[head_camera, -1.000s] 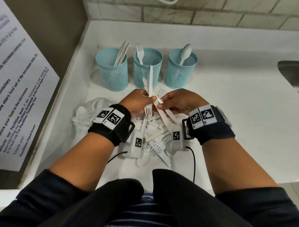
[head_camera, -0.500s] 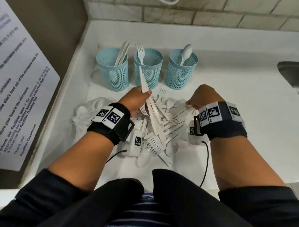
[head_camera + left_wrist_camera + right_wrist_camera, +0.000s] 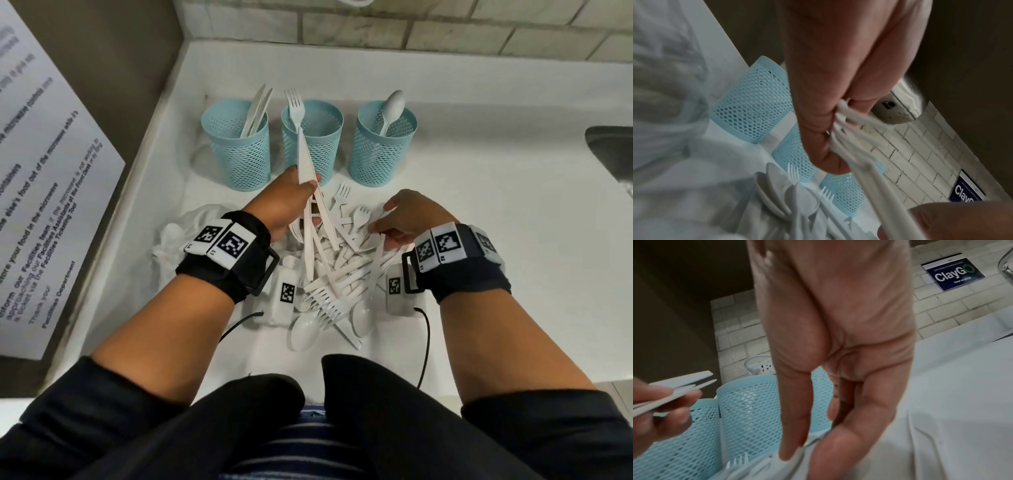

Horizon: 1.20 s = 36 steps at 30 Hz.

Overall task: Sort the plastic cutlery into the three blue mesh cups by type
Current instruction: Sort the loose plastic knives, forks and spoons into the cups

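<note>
Even, soft overhead light fills the head view; the white countertop (image 3: 479,212) is bright, without harsh glare, and straight lines bow toward the frame's edges. Both wrist views are dimmer, with near fingers and the lower parts smeared by blur.

White plastic cutlery (image 3: 337,274) heaped before three upright blue mesh cups (image 3: 311,144)

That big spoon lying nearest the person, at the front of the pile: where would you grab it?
Probably by the bowl of the spoon, from the near side and above. The bowl lies bare on the counter, while its handle runs up under the forks.
</note>
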Available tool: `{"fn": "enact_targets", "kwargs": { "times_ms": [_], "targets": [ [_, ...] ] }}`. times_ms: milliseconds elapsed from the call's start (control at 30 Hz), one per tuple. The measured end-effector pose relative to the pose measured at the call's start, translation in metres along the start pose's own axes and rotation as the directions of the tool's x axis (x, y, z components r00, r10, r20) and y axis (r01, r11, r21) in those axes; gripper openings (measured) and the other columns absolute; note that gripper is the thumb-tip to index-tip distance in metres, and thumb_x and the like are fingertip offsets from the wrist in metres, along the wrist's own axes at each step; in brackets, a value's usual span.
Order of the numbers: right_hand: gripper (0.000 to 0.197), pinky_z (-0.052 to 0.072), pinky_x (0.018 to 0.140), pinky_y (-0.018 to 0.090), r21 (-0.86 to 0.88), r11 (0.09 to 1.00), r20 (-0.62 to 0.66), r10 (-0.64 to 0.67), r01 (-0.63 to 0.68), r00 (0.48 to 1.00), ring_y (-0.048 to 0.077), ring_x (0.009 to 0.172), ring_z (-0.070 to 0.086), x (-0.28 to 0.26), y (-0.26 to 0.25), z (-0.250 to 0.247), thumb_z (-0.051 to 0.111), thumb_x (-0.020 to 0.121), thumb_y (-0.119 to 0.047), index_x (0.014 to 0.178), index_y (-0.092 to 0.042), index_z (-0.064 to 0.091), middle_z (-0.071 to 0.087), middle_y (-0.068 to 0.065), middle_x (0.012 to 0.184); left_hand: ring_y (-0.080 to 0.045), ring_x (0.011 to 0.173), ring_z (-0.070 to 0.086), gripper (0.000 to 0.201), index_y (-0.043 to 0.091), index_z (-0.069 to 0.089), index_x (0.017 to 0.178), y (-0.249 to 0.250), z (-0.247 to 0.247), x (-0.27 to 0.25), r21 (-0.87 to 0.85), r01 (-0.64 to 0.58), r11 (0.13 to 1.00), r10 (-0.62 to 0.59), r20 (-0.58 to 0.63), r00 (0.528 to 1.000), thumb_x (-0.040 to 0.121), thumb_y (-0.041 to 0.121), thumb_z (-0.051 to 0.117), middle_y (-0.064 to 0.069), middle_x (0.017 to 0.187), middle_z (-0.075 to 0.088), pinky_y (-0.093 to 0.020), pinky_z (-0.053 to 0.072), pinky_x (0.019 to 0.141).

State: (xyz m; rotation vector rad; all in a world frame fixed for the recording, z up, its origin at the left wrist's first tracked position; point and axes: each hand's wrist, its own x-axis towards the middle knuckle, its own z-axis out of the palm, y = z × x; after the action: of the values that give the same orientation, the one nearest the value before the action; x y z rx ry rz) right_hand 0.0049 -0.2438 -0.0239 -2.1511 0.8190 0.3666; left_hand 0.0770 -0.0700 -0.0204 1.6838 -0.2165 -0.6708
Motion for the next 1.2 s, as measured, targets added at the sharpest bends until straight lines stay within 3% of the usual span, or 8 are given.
{"fn": "enact_targets", "kwargs": {
  "times_ms": [133,367,500,567,667,900,1100,1200],
  "targets": [
    [0.039,0.056,0.083,0.045,0.111,0.993,-0.004,-0.025,0.025,1.000,0.026,0.077,0.062,0.002,0.001,0.002,0.075,0.075,-0.004,0.102,-0.012,0.048,0.062,0.012,0.083,-0.016,0.075,0.055,0.014,0.013,0.043,0.109,0.001,-0.002,-0.001,-0.013,0.011,1.000,-0.010,0.013,1.000,0.099,0.011,0.035,-0.004,0.086,0.061,-0.025,0.048,0.059],
    [0.033,0.054,0.063,0.029,0.289,0.949,-0.016,-0.131,0.130,0.991,0.017,0.069,0.055,0.001,-0.004,0.007,0.065,0.082,-0.004,0.105,-0.020,0.048,0.057,0.004,0.076,-0.013,0.074,0.054,0.024,0.016,0.045,0.122,-0.002,-0.002,-0.001,0.095,-0.056,0.994,0.056,0.008,0.998,0.100,0.019,0.037,0.000,0.076,0.059,-0.027,0.045,0.061],
    [0.040,0.052,0.061,0.027,0.364,0.909,-0.038,-0.204,0.204,0.978,0.014,0.068,0.055,-0.004,-0.006,0.003,0.066,0.083,-0.003,0.112,-0.019,0.043,0.053,0.001,0.077,-0.010,0.069,0.052,0.017,0.016,0.048,0.111,-0.007,0.000,-0.004,0.175,-0.093,0.980,0.083,0.066,0.994,0.098,0.025,0.044,0.005,0.072,0.058,-0.018,0.045,0.057],
    [0.043,0.053,0.062,0.028,0.404,0.883,-0.045,-0.242,0.239,0.969,0.013,0.066,0.056,-0.007,-0.009,0.000,0.067,0.082,-0.001,0.112,-0.019,0.042,0.052,0.000,0.075,-0.010,0.068,0.051,0.007,0.016,0.053,0.097,-0.008,0.001,-0.006,0.180,-0.109,0.978,0.094,0.091,0.991,0.097,0.021,0.048,0.006,0.071,0.058,-0.016,0.044,0.055],
    [0.046,0.055,0.067,0.032,0.450,0.846,-0.056,-0.293,0.286,0.954,0.012,0.066,0.059,-0.011,-0.016,-0.003,0.069,0.079,0.001,0.111,-0.018,0.041,0.054,-0.002,0.073,-0.014,0.069,0.053,0.019,0.021,0.056,0.078,-0.008,0.003,-0.007,0.197,-0.128,0.972,0.106,0.118,0.987,0.096,0.019,0.049,0.005,0.070,0.059,-0.024,0.044,0.062],
    [0.039,0.055,0.057,0.019,0.485,0.764,-0.091,-0.440,0.425,0.894,0.004,0.060,0.062,-0.018,-0.043,-0.006,0.069,0.077,0.004,0.109,-0.010,0.051,0.057,0.000,0.073,-0.018,0.068,0.053,0.013,0.014,0.060,0.082,-0.006,0.003,-0.006,0.176,-0.126,0.976,0.111,0.092,0.990,0.092,0.020,0.056,0.000,0.071,0.060,-0.023,0.045,0.059],
    [0.032,0.059,0.069,0.026,0.506,0.734,-0.045,-0.502,0.453,0.864,0.008,0.063,0.064,-0.016,-0.066,-0.002,0.068,0.077,0.007,0.098,-0.013,0.055,0.060,0.001,0.072,-0.017,0.088,0.060,0.005,0.017,0.064,0.088,0.002,-0.005,-0.010,0.123,-0.131,0.984,0.123,0.069,0.990,0.085,0.020,0.065,-0.006,0.094,0.066,-0.033,0.049,0.089],
    [0.030,0.057,0.062,0.022,0.538,0.715,-0.037,-0.508,0.446,0.860,0.006,0.060,0.064,-0.016,-0.075,0.002,0.067,0.077,0.008,0.097,-0.011,0.055,0.060,0.002,0.072,-0.015,0.075,0.059,0.004,0.019,0.064,0.082,0.004,-0.010,-0.011,0.063,-0.096,0.993,0.093,0.052,0.994,0.085,0.022,0.065,-0.004,0.086,0.065,-0.027,0.050,0.069]
  ]
}}
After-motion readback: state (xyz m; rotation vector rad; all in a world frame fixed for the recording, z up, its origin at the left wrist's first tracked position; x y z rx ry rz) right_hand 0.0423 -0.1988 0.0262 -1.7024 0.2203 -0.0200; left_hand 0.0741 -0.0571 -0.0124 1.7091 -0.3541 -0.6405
